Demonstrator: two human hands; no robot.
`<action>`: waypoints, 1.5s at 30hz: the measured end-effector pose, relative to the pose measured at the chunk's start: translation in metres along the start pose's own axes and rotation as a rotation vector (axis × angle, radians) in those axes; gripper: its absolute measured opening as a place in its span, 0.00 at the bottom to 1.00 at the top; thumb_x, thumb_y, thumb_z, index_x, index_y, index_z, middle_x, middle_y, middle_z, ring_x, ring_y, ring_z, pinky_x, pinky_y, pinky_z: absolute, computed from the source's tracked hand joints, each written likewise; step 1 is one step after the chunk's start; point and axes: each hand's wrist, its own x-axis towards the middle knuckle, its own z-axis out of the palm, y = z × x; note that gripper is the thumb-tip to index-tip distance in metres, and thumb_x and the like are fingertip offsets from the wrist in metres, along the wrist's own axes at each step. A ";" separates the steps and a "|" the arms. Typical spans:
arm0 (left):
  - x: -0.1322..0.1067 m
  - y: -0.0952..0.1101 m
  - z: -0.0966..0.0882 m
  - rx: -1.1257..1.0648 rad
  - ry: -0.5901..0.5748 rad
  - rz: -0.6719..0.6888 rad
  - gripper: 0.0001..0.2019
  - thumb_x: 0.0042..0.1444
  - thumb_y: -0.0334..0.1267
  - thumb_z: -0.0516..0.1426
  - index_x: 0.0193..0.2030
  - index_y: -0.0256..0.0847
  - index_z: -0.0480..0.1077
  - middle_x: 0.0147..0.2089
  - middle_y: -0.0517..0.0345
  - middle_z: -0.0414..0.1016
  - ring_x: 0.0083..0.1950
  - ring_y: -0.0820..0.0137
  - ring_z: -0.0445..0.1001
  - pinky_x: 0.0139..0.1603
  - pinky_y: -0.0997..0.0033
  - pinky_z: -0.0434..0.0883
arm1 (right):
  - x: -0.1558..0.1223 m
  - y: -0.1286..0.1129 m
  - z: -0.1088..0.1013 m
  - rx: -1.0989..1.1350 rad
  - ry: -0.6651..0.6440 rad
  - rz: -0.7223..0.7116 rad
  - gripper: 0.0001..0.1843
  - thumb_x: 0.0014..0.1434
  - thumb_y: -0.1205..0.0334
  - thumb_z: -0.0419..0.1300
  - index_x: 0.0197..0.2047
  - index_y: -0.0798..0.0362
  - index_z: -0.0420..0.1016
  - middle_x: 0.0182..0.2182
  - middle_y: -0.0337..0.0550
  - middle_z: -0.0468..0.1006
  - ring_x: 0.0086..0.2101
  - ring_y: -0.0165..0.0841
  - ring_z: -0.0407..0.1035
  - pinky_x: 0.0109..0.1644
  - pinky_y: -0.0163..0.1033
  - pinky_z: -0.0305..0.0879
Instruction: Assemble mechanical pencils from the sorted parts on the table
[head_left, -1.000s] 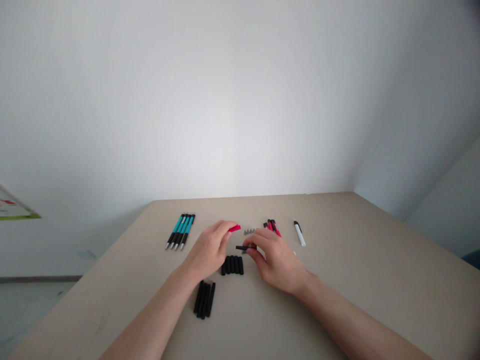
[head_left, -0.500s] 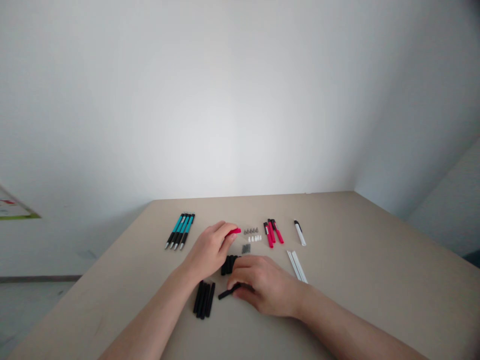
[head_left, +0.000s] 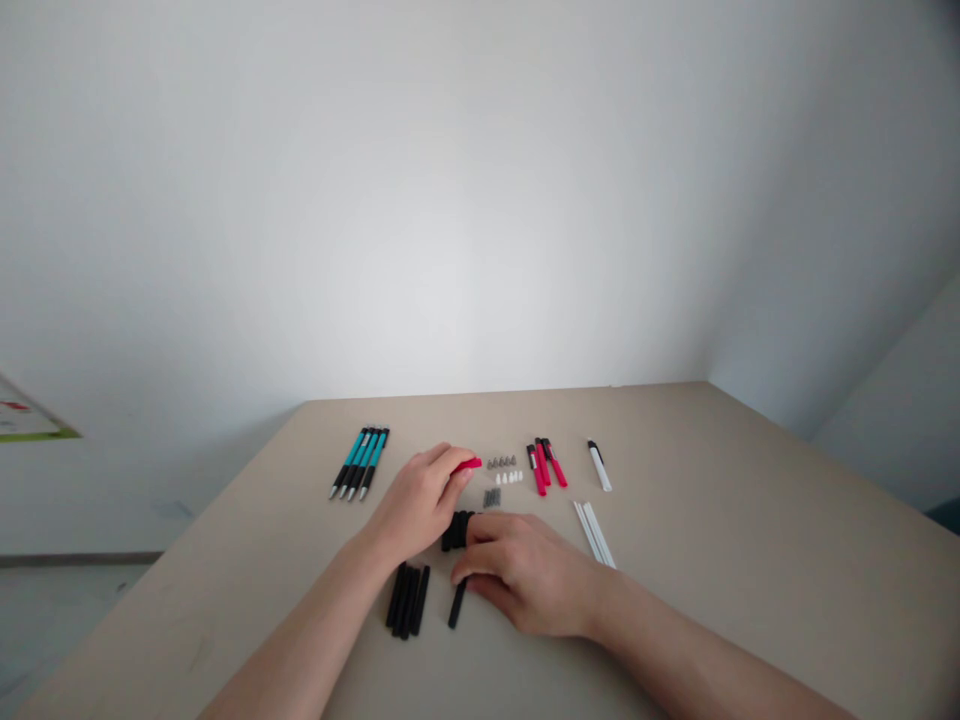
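My left hand (head_left: 420,500) is closed round a red pen part (head_left: 469,464), whose tip sticks out past the fingers. My right hand (head_left: 517,572) lies low on the table with curled fingers on a thin black pen piece (head_left: 456,605), which lies almost lengthwise beside a row of several black pieces (head_left: 408,599). Another group of short black pieces (head_left: 454,528) sits between my two hands, partly hidden by the right fingers.
On the beige table (head_left: 712,520) lie several teal pens (head_left: 361,462) at the left, small grey and white tips (head_left: 505,470), small springs (head_left: 491,497), red pen parts (head_left: 544,464), a white pen part (head_left: 599,466) and white refills (head_left: 594,532). A white wall stands behind.
My right hand carried the black piece from near the tips toward me and set it down beside the near row of black pieces. The left hand stayed put.
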 end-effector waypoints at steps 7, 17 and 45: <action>0.000 0.001 -0.001 0.002 0.003 0.001 0.10 0.66 0.37 0.46 0.45 0.42 0.68 0.41 0.54 0.72 0.42 0.67 0.71 0.46 0.66 0.68 | 0.001 -0.001 0.000 0.046 -0.017 -0.035 0.12 0.58 0.68 0.54 0.42 0.50 0.76 0.35 0.41 0.75 0.34 0.32 0.68 0.37 0.34 0.60; 0.001 0.000 0.000 -0.007 -0.006 -0.008 0.10 0.65 0.37 0.47 0.45 0.42 0.68 0.41 0.55 0.72 0.42 0.67 0.71 0.46 0.67 0.68 | -0.002 -0.009 -0.005 0.277 -0.008 -0.070 0.26 0.47 0.75 0.57 0.50 0.50 0.71 0.39 0.37 0.80 0.38 0.33 0.72 0.46 0.35 0.64; -0.002 -0.003 -0.002 -0.012 -0.006 0.003 0.10 0.65 0.37 0.47 0.44 0.41 0.68 0.40 0.54 0.73 0.41 0.68 0.71 0.44 0.68 0.67 | -0.024 0.043 -0.046 -0.283 -0.064 1.154 0.16 0.46 0.66 0.54 0.36 0.59 0.79 0.34 0.60 0.80 0.37 0.48 0.75 0.35 0.42 0.66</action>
